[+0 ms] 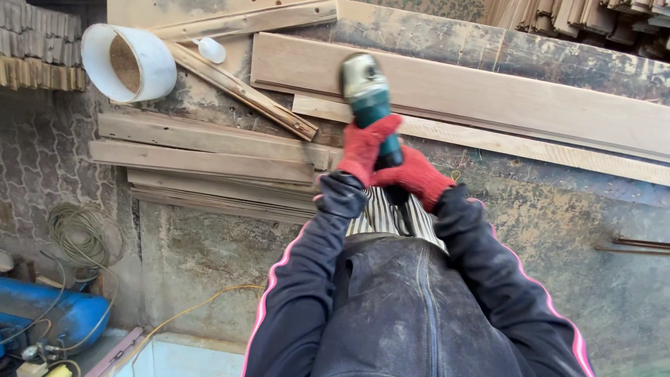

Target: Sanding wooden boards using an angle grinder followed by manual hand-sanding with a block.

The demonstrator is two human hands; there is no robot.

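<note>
Tool: I see a teal-bodied handheld power tool with a pale grey head (368, 98), standing up from my hands and pointing away from me, its head over the long pale wooden plank (488, 94).
Tool position: above and between both hands, in front of my chest; the lower body is hidden by the gloves.
Left hand (363, 150): in a red knit glove, wrapped tight round the teal body, the higher of the two.
Right hand (413, 176): in a red knit glove, closed on the tool's lower end, just below and beside the left, the two hands touching.
Arms: both raised and bent, elbows out, in dark sleeves with pink stripes (279, 279), the forearms meeting at the tool.
Surface: a worn, dusty work surface (558, 216) carrying stacked grey weathered boards (202, 157) to the left of the hands.
Other items: a white plastic bucket with sawdust inside (129, 63), far left and well apart from the hands; a blue air tank (63, 314) with a coiled hose (80, 230) at the lower left.
</note>
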